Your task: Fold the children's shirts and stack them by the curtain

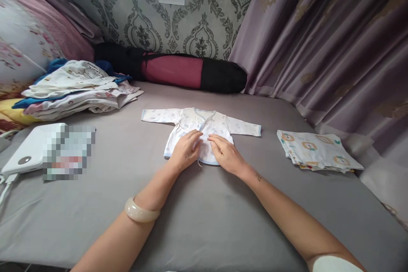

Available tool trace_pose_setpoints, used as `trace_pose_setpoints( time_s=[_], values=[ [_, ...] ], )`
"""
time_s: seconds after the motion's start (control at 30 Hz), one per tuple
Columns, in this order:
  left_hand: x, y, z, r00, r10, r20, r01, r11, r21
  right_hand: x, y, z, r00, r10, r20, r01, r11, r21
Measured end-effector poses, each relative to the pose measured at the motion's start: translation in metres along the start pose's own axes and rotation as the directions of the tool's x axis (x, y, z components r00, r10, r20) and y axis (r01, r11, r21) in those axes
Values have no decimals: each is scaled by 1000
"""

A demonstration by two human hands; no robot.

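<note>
A small white baby shirt point(217, 124) with a faint blue print and pale blue trim lies spread on the grey bedsheet point(204, 216), its sleeves stretched out to both sides. On the left half of its front rests my left hand point(186, 151), fingers extended and gripping nothing that I can see. My right hand point(225, 154) touches the right half, also with fingers extended. The fingertips of both hands nearly meet at the middle of the shirt. A thin tie string point(199, 163) hangs out at the lower hem. My palms hide part of the fabric.
Far left is a heap of clothes point(83, 89); nearer stands a white power bank point(32, 148) with a cable, beside a blurred-out packet point(72, 153). Folded printed cloths point(315, 151) lie at right. A long black and red bag point(172, 70) lies along the wall, near curtains point(302, 29).
</note>
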State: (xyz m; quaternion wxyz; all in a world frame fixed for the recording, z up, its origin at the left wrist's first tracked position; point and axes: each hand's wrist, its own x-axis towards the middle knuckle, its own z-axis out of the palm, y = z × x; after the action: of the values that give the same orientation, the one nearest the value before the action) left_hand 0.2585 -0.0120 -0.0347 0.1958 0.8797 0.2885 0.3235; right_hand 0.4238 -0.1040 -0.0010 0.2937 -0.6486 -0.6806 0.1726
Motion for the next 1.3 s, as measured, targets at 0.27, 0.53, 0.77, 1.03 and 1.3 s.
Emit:
trace_pose_setpoints(
  time_s=[0.27, 0.53, 0.77, 1.03, 1.3],
  values=[
    [-7, 13, 10, 939, -116, 325, 20, 959, 284, 13, 31, 17, 972, 193, 135, -115, 889, -444],
    [-4, 17, 6, 920, -197, 338, 81, 941, 328, 65, 43, 19, 964, 243, 109, -161, 858, -488],
    [-4, 18, 5, 910, -241, 338, 120, 933, 340, 113, 61, 19, 941, 334, 61, -258, 821, -509],
    [-4, 13, 5, 914, -252, 317, 135, 928, 348, 117, 61, 23, 937, 349, 4, -300, 811, -503],
    [-4, 12, 5, 902, -320, 290, 185, 893, 410, 55, 39, 25, 970, 234, 71, -174, 864, -473]
  ],
)
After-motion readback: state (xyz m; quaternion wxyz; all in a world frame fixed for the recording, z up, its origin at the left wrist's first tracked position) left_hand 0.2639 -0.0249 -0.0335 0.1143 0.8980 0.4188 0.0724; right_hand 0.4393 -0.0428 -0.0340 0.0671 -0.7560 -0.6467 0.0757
